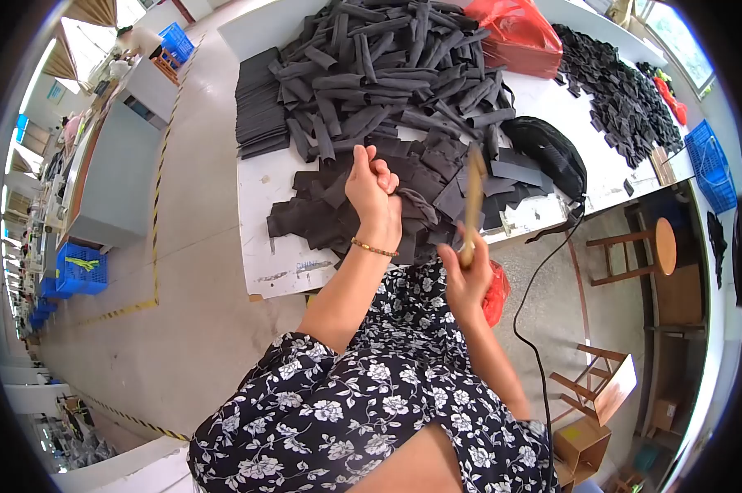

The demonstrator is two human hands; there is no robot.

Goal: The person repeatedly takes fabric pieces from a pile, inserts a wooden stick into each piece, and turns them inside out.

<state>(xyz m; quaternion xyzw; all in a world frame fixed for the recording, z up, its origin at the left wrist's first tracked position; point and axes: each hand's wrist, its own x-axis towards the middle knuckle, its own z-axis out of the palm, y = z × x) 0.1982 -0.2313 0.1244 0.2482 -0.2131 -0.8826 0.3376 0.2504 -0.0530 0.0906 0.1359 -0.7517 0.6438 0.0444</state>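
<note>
My left hand (372,182) is raised over a loose heap of dark grey fabric pieces (313,205), its fingers curled closed. Whatever it may hold is hidden; a bunched dark fabric piece (419,207) shows just beside its wrist. Lower and to the right, my right hand (467,279) is closed around a flat wooden stick (474,193). The stick points up and away from me, slightly blurred, above the right side of the heap. Behind the heap lies a big pile of rolled dark fabric tubes (379,74).
A flat stack of dark strips (260,107) sits on the white table (260,246). To the right are a red plastic bag (515,37), a black bag (548,152) with a cord, and many small dark pieces (617,90). Wooden stools (665,246) stand on the right.
</note>
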